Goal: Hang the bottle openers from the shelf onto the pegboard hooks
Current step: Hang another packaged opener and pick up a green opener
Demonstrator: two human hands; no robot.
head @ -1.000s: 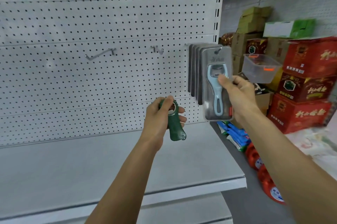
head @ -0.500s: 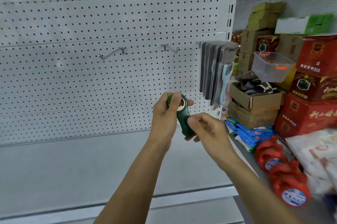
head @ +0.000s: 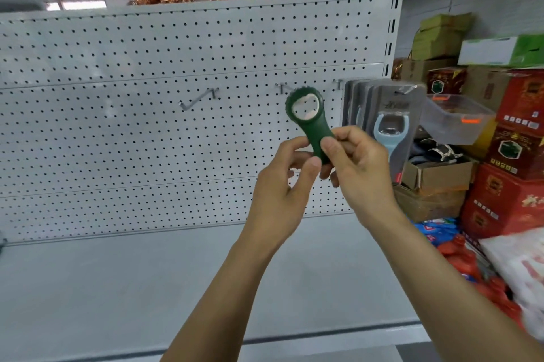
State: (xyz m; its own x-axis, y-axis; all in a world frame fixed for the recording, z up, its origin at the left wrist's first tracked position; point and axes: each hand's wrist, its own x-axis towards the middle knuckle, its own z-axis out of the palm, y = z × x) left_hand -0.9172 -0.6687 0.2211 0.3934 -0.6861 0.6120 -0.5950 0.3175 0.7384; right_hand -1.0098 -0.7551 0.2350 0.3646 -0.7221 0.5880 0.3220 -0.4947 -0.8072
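A dark green bottle opener stands upright in front of the white pegboard, its ring end up. My right hand pinches its handle between thumb and fingers. My left hand is at the handle's lower left, thumb and fingers curled beside it; whether they touch it I cannot tell. The ring sits just below the middle hook. Several packaged light-blue openers hang on the right hook. The left hook is bare.
A grey shelf lies below the pegboard. To the right stand red cartons, brown boxes, a clear plastic tub and red bottles on the floor. Foil-wrapped goods sit on top.
My right hand left the hung blue package and took the green opener's handle. Both hands raised the opener and turned it ring-up toward the middle hook. The view shifted left.
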